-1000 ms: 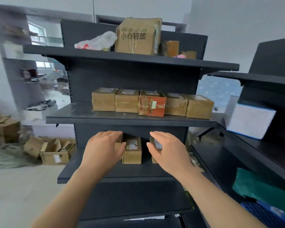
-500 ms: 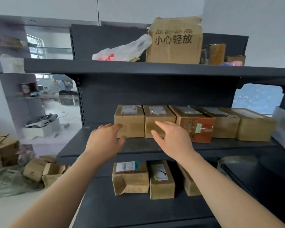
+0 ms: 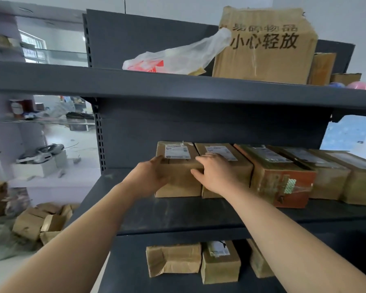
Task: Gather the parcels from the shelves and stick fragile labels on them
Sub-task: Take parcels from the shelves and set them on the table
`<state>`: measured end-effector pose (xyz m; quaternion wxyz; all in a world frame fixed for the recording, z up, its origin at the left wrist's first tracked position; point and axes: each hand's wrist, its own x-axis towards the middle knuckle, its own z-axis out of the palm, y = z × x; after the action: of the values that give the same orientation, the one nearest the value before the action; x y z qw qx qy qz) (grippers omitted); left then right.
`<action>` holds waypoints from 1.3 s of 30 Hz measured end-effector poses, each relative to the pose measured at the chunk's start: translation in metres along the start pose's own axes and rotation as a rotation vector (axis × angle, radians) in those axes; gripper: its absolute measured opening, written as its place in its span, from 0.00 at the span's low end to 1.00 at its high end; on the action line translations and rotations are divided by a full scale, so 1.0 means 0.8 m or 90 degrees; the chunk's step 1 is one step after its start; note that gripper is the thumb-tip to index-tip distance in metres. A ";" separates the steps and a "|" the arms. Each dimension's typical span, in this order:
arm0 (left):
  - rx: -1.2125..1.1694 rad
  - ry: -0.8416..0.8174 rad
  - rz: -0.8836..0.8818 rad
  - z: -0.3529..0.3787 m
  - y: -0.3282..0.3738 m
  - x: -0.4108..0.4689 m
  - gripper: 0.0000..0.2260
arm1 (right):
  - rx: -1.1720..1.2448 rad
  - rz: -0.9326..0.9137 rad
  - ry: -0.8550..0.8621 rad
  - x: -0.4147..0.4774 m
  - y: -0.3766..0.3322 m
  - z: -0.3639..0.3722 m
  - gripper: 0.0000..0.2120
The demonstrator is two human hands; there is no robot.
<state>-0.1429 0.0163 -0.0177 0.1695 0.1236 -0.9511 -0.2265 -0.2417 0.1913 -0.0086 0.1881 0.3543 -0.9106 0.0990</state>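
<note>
You had your left hand [image 3: 150, 178] cupped round the outer side of the leftmost parcel [image 3: 178, 180], two places left of the orange box [image 3: 283, 187], thumb hooked over its top corner, so that side had a hold. Your right hand [image 3: 213, 172] was another story. Its fingers lay loosely straight across the top of the second parcel [image 3: 241, 178], the one touching the orange box's left flank, with only the thumb pressed near the seam between the two, gripping nothing. Both sat on the middle shelf [image 3: 178, 214] alongside the orange box, packed side to side. That was the risk, I reckoned: pull like that and the neighbour could drag along, or the parcel could pivot on your left hand and tip off the front lip onto the lower parcels [image 3: 173, 261] beneath the orange box.
</note>
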 end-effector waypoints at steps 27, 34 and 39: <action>-0.202 0.159 0.104 -0.040 -0.049 -0.110 0.35 | 0.281 0.082 0.084 -0.109 -0.107 -0.039 0.32; -0.264 0.098 0.238 -0.056 -0.020 -0.188 0.37 | 0.265 0.180 0.203 -0.231 -0.148 -0.089 0.33; -0.331 -0.017 0.331 -0.023 0.028 -0.238 0.38 | 0.210 0.312 0.237 -0.338 -0.154 -0.116 0.32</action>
<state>0.0345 0.0879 -0.0423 0.2349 -0.1722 -0.8635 -0.4117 0.0512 0.2949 -0.0301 0.2616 0.1264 -0.8906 0.3497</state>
